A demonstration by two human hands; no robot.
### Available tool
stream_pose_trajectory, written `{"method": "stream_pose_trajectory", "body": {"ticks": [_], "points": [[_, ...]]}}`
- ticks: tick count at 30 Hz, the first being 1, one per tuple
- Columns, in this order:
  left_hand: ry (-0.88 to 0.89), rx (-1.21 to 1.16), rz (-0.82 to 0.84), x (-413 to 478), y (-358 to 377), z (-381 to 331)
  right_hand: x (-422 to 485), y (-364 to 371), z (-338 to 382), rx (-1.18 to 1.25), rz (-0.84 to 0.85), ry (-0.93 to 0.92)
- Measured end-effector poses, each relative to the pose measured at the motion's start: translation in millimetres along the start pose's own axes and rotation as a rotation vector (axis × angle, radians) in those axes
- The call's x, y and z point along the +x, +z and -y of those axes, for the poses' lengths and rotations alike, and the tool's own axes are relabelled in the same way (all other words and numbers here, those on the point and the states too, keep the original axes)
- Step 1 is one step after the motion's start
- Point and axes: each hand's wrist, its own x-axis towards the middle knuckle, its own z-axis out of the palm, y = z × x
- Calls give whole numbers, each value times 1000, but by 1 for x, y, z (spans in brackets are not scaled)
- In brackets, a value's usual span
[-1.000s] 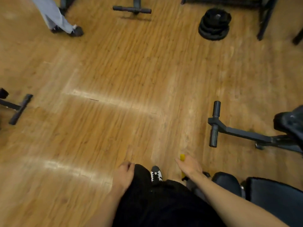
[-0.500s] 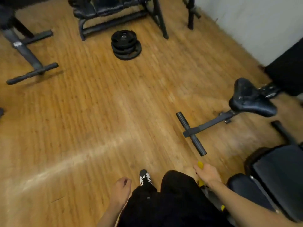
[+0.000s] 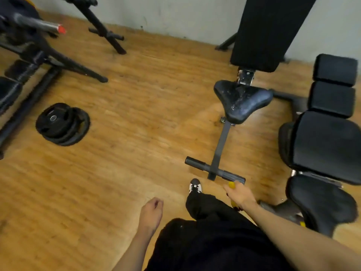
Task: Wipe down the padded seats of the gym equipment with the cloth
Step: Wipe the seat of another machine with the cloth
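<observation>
At lower centre of the frame, the right hand [image 3: 239, 194] has its grip closed around the yellow cloth [image 3: 231, 184]. A bit of yellow shows above the fist and another below it, as it did half a second ago. The left hand [image 3: 151, 212] hangs beside the black trouser leg, its grip loosely curled and holding nothing, also unchanged.

The view has swung since the earlier frame. The triangular seat [image 3: 242, 100], which was near the right edge, now sits right of centre, with a long black back pad [image 3: 269, 30] rising behind it against the grey wall [image 3: 175, 14]. Its foot bar [image 3: 214, 171] lies on the wooden floor [image 3: 136, 153], just above the right hand in the frame. The weight plates [image 3: 62, 124] have shifted from upper centre to the left side.

More of the padded bench [image 3: 328, 145] now shows along the right edge, its black cushions in a row. A white-and-black shoe [image 3: 195, 187] points at the foot bar.
</observation>
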Motion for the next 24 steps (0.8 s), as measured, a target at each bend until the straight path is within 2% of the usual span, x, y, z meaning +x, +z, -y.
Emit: {"method": "stream_pose_trajectory", "body": {"ticks": [4,7,10,13,18,21,24], "points": [[76,141,19,61,-38,-66,25,-38,78,138,-36,8],[184,221,124,101,-49,-123,41,-59,114,247,-96,46],[334,363,245,144,-52,-178,56,-74,130,385,-160,115],[484,501,367,183,-54,-231,53,-86,138,546,-260,268],[639,662,510,239,-63,-303,53,-96,160,724,-375,478],[755,745,570,263,-72,-343,55,-112,184,750,-471,551],[852,742,562,278,-79,-380,61,-135,207,745,-559,563]]}}
